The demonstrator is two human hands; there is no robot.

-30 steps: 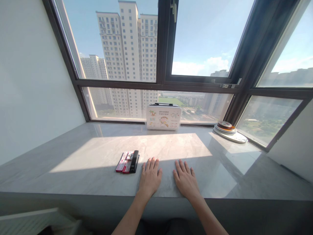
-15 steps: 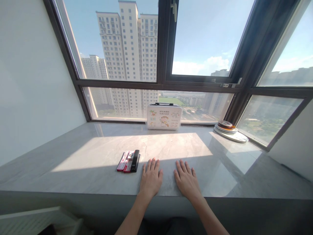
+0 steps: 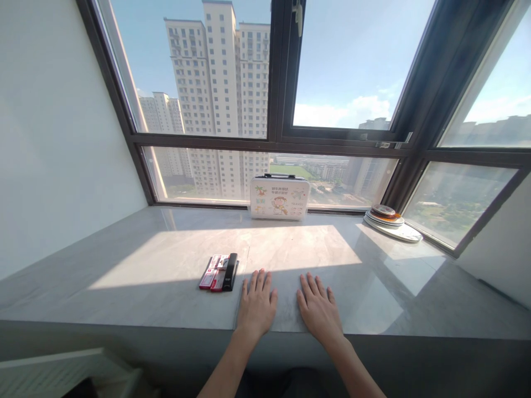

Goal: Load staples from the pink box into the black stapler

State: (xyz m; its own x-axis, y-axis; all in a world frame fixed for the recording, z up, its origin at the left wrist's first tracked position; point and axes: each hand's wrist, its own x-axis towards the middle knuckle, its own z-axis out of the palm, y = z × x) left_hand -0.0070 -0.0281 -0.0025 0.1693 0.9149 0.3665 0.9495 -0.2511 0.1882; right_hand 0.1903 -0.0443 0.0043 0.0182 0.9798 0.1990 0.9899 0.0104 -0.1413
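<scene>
My left hand [image 3: 257,303] lies flat, palm down, on the grey marble sill [image 3: 124,276], fingers stretched out and empty. My right hand [image 3: 318,308] lies flat beside it, a short gap between them, also empty. Just left of my left hand, not touching it, sits a small bundle of red-and-white packets with a black bar-shaped item [image 3: 219,272] on its right side.
A white tin case [image 3: 279,198] with cartoon print and a black handle stands against the window at the back centre. A stack of plates [image 3: 392,222] rests at the back right. A dark window frame [image 3: 282,72] rises behind. A white wall [image 3: 50,138] bounds the left.
Both hands stay flat on the sill; the view has shifted very slightly. Nothing else has moved.
</scene>
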